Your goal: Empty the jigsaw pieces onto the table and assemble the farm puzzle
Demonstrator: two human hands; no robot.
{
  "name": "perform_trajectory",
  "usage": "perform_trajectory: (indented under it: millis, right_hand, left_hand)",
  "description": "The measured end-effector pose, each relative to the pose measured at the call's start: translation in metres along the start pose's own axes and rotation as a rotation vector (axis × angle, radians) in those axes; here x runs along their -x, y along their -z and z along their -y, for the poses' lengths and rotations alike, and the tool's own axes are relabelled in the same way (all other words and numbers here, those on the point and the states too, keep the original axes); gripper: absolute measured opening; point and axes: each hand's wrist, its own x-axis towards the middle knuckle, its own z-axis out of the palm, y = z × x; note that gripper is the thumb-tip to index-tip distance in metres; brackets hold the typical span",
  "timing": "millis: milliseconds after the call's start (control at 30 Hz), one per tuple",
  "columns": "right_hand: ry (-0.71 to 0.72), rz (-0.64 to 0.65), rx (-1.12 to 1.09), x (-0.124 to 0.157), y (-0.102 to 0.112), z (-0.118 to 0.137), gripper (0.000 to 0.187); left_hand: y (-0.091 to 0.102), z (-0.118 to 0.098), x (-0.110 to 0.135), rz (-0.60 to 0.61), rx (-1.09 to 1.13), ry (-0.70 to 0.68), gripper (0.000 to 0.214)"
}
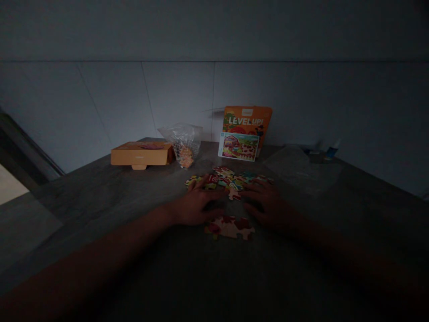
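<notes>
A loose pile of jigsaw puzzle pieces [231,179] lies on the table in front of me. My left hand [197,203] rests at the pile's left side, fingers spread and touching its near edge. On the right side, my right hand [263,201] lies with its fingers apart, over or against the pieces there. Both palms face down, and neither hand grips a piece. Closer to me is a joined strip of puzzle pieces [229,227], pink, white and dark red. The dim light hides which pieces lie under my fingertips.
An orange "LEVEL UP!" box [266,114] stands at the back with a farm picture card [238,146] leaning on it. To the left are a flat orange box [140,156] and a clear bag of pieces [184,147]. Crumpled clear plastic [295,165] lies on the right.
</notes>
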Motion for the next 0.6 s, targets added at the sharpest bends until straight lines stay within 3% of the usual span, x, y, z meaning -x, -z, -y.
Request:
perform_trajectory:
  millis: [433, 600]
  right_hand:
    - [0.096, 0.044, -0.055, -0.0002, 0.0049, 0.0054, 0.039]
    - [0.072, -0.010, -0.087, -0.0008, 0.0049, 0.0062, 0.037]
  left_hand:
    - [-0.0005, -0.0016, -0.0008, 0.011, 0.001, 0.017, 0.057]
    - [0.0019, 0.0004, -0.0042, -0.115, 0.004, 0.118, 0.046]
